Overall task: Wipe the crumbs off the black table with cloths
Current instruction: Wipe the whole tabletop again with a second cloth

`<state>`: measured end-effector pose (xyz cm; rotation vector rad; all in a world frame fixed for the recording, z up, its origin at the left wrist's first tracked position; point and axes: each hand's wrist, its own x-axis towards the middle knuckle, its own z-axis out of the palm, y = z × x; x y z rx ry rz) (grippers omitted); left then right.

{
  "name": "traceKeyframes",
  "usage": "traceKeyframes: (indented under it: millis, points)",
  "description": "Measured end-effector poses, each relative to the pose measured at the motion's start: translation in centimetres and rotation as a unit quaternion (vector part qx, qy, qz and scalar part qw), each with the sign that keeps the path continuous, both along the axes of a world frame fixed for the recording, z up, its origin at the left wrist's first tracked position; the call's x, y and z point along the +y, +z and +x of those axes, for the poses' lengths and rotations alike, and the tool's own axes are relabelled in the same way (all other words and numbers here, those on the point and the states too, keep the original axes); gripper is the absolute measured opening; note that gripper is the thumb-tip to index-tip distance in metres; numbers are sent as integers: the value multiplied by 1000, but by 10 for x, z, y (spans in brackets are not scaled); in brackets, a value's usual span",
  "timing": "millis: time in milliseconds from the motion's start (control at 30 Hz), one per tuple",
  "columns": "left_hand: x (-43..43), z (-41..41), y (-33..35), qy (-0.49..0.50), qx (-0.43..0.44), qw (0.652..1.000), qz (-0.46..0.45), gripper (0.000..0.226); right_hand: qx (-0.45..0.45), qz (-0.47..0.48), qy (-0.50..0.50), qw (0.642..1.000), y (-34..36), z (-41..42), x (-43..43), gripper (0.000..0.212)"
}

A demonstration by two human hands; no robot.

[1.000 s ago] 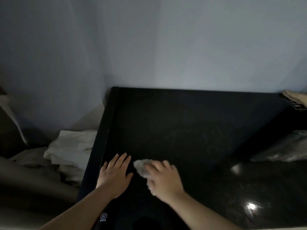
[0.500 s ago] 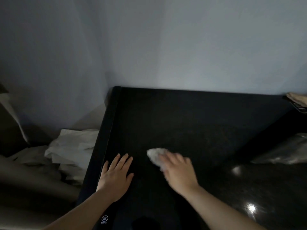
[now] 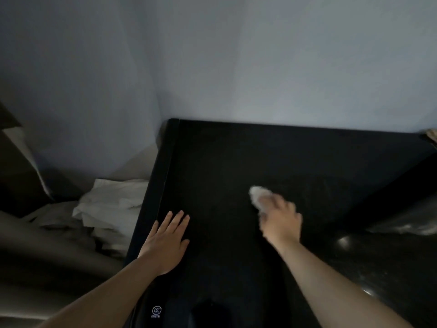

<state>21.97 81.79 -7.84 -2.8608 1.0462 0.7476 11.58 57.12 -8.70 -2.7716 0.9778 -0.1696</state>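
On the black table (image 3: 212, 162), mid-surface, a small whitish cloth (image 3: 259, 194) lies bunched under the right hand (image 3: 280, 221), fingers pressing down on it; blurred, so exact grip unclear. Left hand (image 3: 165, 242) flat, fingers spread, empty, near the table's left edge. Cloth looks soft, light, easily wadded; best held by pressing on its middle. Crumbs not discernible in dim light. Pale fabric heap (image 3: 111, 204) beside table.

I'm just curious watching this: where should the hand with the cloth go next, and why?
Probably onward across the black table, toward its far right part. The right hand presses the white cloth mid-table, while the left hand lies flat near the left edge. Crumbs are too small to see.
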Motion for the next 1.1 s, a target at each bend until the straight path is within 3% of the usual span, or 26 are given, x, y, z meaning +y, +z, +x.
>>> traceKeyframes:
  millis: [33,100,133,200,267,300,367,433,500,533,567,633,700,733,767,833,900,967,1033,1100]
  points:
    - [0,1,0,0,4,1000,0,62,12,56,-93,994,0,7,-9,44]
    - [1,3,1,-2,10,1000,-1,63,5,96,-131,987,-3,25,5,42]
    - [1,4,0,-4,10,1000,-2,63,7,100,-87,991,-7,31,26,44]
    - [2,6,0,-5,8,1000,-3,64,11,95,110,989,-18,33,77,52]
    - [2,6,-1,-8,9,1000,-4,63,14,79,319,944,-13,26,98,53]
    - [2,6,-1,-7,8,1000,-5,63,-21,45,370,928,-7,27,87,52]
    - [2,6,0,-9,8,1000,-2,64,-43,-25,290,956,-2,34,46,51]
    - [1,6,1,-11,10,1000,2,65,15,6,63,998,1,48,1,49]
    - [1,6,1,-8,14,1000,4,65,56,90,-115,988,7,64,-7,51]
    - [1,6,1,-8,15,1000,5,65,56,107,-133,984,9,75,7,53]
    - [1,6,1,-10,14,1000,6,65,44,133,-105,984,8,88,28,54]
    - [2,6,2,-13,12,1000,4,65,42,163,65,984,-6,104,80,51]
    - [2,7,2,-12,12,1000,1,66,80,132,254,955,-13,101,110,53]
    - [2,7,2,-12,11,1000,1,66,70,90,298,948,-8,100,101,53]
    - [2,7,2,-11,11,1000,2,66,57,39,304,950,-2,99,81,53]
    - [2,7,3,-11,13,1000,5,65,61,-28,192,979,3,88,30,49]
    - [2,7,3,-10,16,1000,6,65,81,-1,-15,997,9,70,-18,46]
    - [1,7,4,-8,20,1000,5,65,84,44,-133,987,5,59,-22,46]
    - [0,6,4,-4,19,1000,2,65,67,79,-110,989,-4,63,20,48]
    - [0,5,4,-1,16,1000,-5,65,48,82,50,994,-13,59,75,52]
